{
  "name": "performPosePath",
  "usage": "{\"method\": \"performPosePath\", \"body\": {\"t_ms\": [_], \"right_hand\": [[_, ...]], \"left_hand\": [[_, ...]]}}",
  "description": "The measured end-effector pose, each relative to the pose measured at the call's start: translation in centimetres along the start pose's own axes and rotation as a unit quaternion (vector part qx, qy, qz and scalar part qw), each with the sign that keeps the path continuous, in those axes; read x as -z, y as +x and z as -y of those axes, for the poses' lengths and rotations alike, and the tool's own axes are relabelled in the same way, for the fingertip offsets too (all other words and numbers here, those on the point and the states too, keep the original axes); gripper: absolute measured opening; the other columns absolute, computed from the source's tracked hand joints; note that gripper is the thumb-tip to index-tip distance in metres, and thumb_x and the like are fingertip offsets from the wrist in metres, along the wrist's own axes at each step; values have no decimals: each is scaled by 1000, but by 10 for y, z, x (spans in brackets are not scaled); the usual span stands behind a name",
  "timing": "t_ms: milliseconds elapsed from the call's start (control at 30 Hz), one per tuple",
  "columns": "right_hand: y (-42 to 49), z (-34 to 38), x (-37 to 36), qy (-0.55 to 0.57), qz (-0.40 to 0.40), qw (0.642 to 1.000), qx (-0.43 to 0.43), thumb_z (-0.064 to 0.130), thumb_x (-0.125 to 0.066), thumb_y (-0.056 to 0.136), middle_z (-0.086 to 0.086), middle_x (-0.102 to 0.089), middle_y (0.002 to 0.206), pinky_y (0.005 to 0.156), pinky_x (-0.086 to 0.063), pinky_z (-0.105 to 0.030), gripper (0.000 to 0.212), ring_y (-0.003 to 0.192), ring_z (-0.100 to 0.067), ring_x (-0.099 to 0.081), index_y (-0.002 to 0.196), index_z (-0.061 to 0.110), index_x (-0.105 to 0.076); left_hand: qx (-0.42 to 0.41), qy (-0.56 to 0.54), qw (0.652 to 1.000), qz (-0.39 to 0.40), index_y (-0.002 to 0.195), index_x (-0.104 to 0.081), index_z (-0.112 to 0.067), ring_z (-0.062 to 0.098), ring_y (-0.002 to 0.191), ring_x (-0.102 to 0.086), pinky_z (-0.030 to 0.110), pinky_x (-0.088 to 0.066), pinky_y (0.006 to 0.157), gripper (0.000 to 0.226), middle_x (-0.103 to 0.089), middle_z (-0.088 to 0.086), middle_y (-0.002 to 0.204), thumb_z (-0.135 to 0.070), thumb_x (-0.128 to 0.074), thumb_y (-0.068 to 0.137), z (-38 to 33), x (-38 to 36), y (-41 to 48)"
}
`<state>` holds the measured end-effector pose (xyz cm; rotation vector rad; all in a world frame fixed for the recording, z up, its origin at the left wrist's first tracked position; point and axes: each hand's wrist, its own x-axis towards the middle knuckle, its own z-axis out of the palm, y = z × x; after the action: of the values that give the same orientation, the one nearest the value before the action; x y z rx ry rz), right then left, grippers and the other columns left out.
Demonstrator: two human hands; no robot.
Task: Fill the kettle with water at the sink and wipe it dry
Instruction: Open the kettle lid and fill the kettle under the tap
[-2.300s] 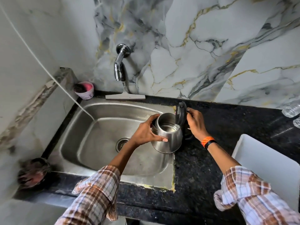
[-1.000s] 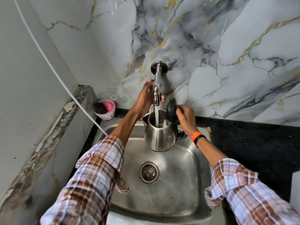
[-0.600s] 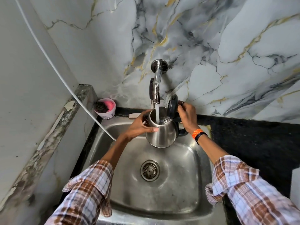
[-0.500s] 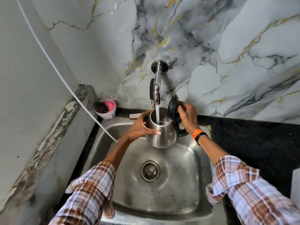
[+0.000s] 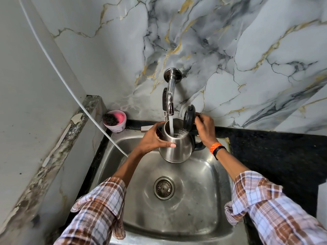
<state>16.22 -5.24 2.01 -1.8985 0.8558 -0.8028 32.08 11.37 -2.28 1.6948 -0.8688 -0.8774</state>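
A steel kettle [image 5: 177,149] hangs in the air above the steel sink [image 5: 201,175], right under the chrome tap [image 5: 170,96]. Its black lid [image 5: 189,119] stands open. A stream of water falls from the tap into the kettle's mouth, and water churns inside. My left hand [image 5: 152,141] wraps the kettle's left side, thumb across the front. My right hand [image 5: 205,129] grips the black handle on the right, just behind the lid.
The sink drain [image 5: 164,187] lies below the kettle. A pink tub with a dark scrubber [image 5: 115,121] stands at the sink's back left corner. A white hose [image 5: 70,89] runs down into the sink. Black countertop [image 5: 276,156] extends right; marble wall behind.
The kettle went from the counter edge to under the tap. My left hand left the tap lever and took the kettle's side. Water keeps running in; the kettle stays steady over the last half second.
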Motion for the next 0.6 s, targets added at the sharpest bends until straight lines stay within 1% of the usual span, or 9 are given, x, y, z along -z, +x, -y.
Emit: {"method": "performPosePath", "body": {"t_ms": [167,200,300,333,433,533,600], "right_hand": [[1,-3,0,-2,3,1000,-8,42,-49,85,3,-45,55,61,-32,-35,33,56,-15,-37,57,27,-43],[1,-4,1,-1,5,1000,-9,45,-48,84,1,-47,56,62,-33,-36,34,57,-16,-38,57,24,-46],[2,-5,0,6,4,1000,-8,54,-43,78,-10,-52,62,62,-35,-37,54,62,-22,-43,64,3,-54],[2,-4,0,5,3,1000,-7,54,-43,77,-11,-52,62,62,-35,-37,55,62,-22,-43,64,2,-54],[1,-2,0,-3,2,1000,-1,54,-43,77,-4,-48,58,61,-33,-36,39,59,-19,-40,58,20,-47],[-1,-1,-1,-1,4,1000,3,53,-43,78,-6,-49,59,61,-34,-36,36,60,-20,-41,59,22,-47],[-2,0,-1,0,6,1000,4,53,-43,77,-1,-48,57,60,-33,-35,34,58,-17,-40,57,26,-45]], "left_hand": [[0,6,1000,3,146,-53,-23,19,132,-65,50,-48,118,120,-66,-4,143,-48,-107,42,-1,0,0],[-1,8,1000,3,146,-53,-24,19,132,-65,50,-49,118,120,-66,-4,143,-49,-107,42,-1,0,-1],[0,9,1000,2,146,-53,-24,20,132,-65,51,-49,118,120,-66,-4,144,-49,-107,42,-2,0,-1],[1,10,1000,2,147,-53,-24,20,132,-65,50,-49,118,120,-66,-4,144,-49,-107,43,-2,0,-2],[1,15,1000,2,146,-53,-24,19,132,-65,50,-49,118,119,-66,-4,143,-49,-107,43,-3,1,-3],[2,20,1000,0,147,-53,-23,22,134,-64,52,-48,119,119,-65,-2,145,-48,-107,43,-3,2,-5],[1,26,1000,-1,147,-53,-22,22,135,-63,52,-47,119,119,-65,-2,145,-48,-107,44,-3,2,-6]]}}
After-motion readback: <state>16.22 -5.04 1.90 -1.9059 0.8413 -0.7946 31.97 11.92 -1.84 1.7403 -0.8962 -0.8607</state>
